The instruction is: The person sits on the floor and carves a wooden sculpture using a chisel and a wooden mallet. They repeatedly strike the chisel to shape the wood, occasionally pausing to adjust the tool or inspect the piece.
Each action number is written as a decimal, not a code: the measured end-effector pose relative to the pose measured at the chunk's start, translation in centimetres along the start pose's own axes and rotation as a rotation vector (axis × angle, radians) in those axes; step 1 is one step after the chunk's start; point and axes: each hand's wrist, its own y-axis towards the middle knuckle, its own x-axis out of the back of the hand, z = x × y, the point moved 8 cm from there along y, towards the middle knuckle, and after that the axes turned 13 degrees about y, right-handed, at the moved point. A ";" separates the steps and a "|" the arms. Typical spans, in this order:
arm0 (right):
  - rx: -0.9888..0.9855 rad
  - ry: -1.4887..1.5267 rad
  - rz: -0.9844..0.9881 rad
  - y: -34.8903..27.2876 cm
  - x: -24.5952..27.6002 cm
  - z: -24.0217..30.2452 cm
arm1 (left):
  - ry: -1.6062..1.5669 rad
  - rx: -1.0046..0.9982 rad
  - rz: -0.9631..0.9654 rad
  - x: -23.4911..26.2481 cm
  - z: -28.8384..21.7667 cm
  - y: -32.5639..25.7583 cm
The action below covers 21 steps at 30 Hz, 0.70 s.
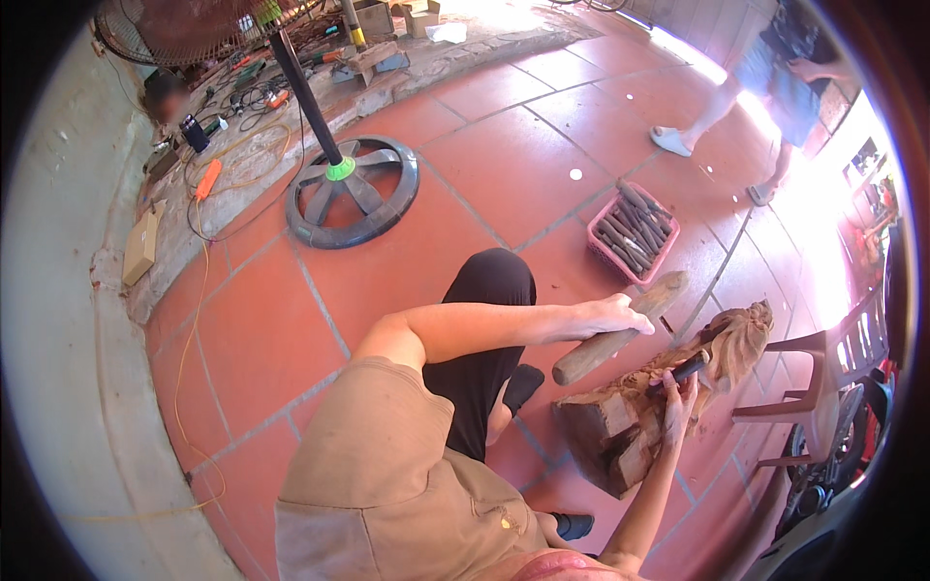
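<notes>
Left hand (610,316) gripping a wooden mallet (620,329), right hand (678,392) holding a chisel (686,369) against a carved wood block (668,397).

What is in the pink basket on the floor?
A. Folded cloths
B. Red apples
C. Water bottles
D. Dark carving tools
D: the pink basket on the red tile floor holds a bunch of long dark tools with handles, lying side by side, just past the wooden mallet in the left hand.

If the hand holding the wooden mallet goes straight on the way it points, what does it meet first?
Probably the pink basket of chisels: the left hand and its wooden mallet point up-right toward it, though depth is unclear.
</notes>
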 end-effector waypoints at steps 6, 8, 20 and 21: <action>0.010 0.002 -0.036 0.0 -0.2 0.1 | -0.016 0.011 -0.040 0.2 0.0 -0.2; 0.020 0.002 -0.020 0.1 0.2 -0.1 | -0.016 0.030 -0.075 0.2 0.0 -0.4; 0.003 -0.046 -0.025 0.1 0.3 -0.3 | 0.002 -0.016 -0.071 -0.1 0.8 0.6; 0.000 -0.043 -0.033 0.1 0.3 -0.4 | 0.013 -0.013 -0.083 -0.1 0.7 0.5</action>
